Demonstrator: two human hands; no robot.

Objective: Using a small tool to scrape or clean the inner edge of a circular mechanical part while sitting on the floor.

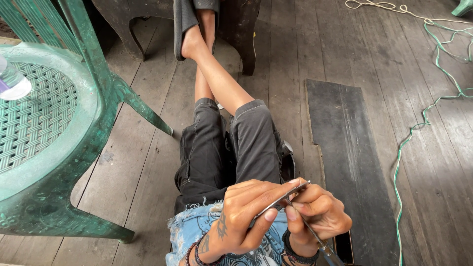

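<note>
Over my lap, just above the frayed hem of my pale blue patterned shirt (197, 229), I am holding a thin strip of grey metal (283, 198). It is slanting from low on the left up to the right, where its tip is poking out past my fingers. My left hand (241, 216) is closing around the strip from above, the thumb pressing its underside and the fingertips curling over its upper edge, so that hand is nearly shut on it. My right hand (315, 214) is curling tight around a slim metal tool (315, 239), whose dark handle end is showing below the wrist; the tool's tip is meeting the strip where the two hands are touching. Dark bead bracelets (197, 253) are sitting on both wrists.

Beyond my hands, my legs in dark grey shorts (221, 148) are stretching out crossed, and one foot in a sandal (185, 24) is resting against a dark chair (241, 29). Beside me on the left a green plastic chair (54, 133) is standing with a clear bottle (12, 81) lying on its woven seat. To my right a dark board (345, 157) is lying flat on the plank floor (384, 54), and well beyond it a green cord (423, 123) is trailing across the wood.
</note>
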